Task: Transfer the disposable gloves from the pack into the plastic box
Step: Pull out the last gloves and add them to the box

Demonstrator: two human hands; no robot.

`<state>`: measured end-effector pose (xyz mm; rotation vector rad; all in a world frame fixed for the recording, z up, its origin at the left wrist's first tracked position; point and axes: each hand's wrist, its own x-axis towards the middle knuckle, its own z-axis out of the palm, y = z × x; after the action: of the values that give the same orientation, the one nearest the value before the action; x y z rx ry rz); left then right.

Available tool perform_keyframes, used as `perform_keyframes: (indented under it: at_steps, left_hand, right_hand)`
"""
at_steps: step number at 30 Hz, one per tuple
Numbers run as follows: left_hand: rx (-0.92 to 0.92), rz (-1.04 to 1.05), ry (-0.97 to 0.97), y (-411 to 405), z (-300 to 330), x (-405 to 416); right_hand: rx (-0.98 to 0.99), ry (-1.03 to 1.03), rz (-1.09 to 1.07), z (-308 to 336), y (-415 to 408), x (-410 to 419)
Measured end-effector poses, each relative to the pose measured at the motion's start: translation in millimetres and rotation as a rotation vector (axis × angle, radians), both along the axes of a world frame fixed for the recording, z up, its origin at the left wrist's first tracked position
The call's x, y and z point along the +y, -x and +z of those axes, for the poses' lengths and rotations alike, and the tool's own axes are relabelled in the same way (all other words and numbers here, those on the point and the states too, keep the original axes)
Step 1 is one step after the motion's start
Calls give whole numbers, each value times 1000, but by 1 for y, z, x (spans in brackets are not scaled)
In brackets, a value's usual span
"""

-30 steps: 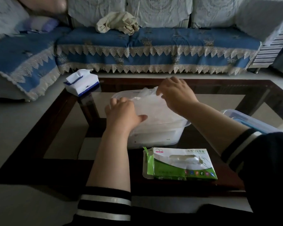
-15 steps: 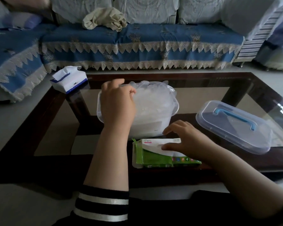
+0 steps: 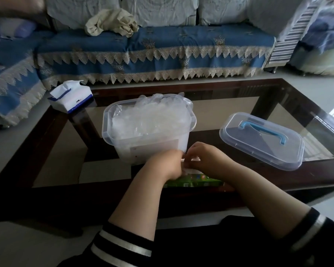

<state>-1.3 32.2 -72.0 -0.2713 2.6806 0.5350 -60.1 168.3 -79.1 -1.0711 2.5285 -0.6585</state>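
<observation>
**Both hands work at the glove pack in front of the filled box**

A person sits at a dark-framed glass coffee table (image 3: 258, 105), seen from a head camera looking down. Both hands meet over a green and white glove pack (image 3: 197, 180) that lies flat on the near edge of the table. The left hand (image 3: 167, 165) and the right hand (image 3: 204, 158) have their fingers curled down onto the pack's white top, touching each other; they appear to pinch at its opening (the fingertips themselves are hidden, so I cannot tell whether a glove is held).

Just behind the pack stands the clear plastic box (image 3: 123, 143), open at the top. Crumpled transparent disposable gloves (image 3: 154, 114) fill it and rise a little above the rim at the far side.

To the right of the box, apart from it, the clear lid (image 3: 258, 147) with a blue handle lies on the table. A white and blue tissue pack (image 3: 69, 98) sits at the table's far left corner. Beyond is a blue sofa (image 3: 162, 47) with lace trim.
</observation>
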Motion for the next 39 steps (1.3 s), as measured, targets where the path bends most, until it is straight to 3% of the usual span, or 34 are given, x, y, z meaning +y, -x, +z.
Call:
perform_keyframes:
  at_steps: [7,11,13,16,20,23,28,32,37,39]
  left_hand:
    - [2,-34,55,4,-10,-1]
    - [-19,-95,78,1,-6,-4]
    - [41,-71,-6,-1,1,-7]
    - [251,24,-330,-8,19,-6]
    - [476,280,-832,-5,37,-6]
    - [414,442,-1226,-3,46,-11]
    - [417,281,-1277,-13,63,-20]
    - [421,140,-1068,-5,68,-17]
    - [567,108,-944,-2,68,-16]
    - [657,88,-898,-2,70,-17]
  right_hand:
    - [-94,399,-189,20,2,5]
    - [-303,945,-269,50,-5,16]
    - [-368,1143,-276,59,-7,22]
    - [-501,1279,-262,65,-4,28]
    - [-613,1284,-234,69,-2,32]
    - [-588,1196,-219,70,-2,36]
    - [-339,925,-188,66,-1,38]
    - [-186,736,-152,62,1,35]
    - [-243,717,-190,63,4,36]
    - [-466,669,-186,65,6,39]
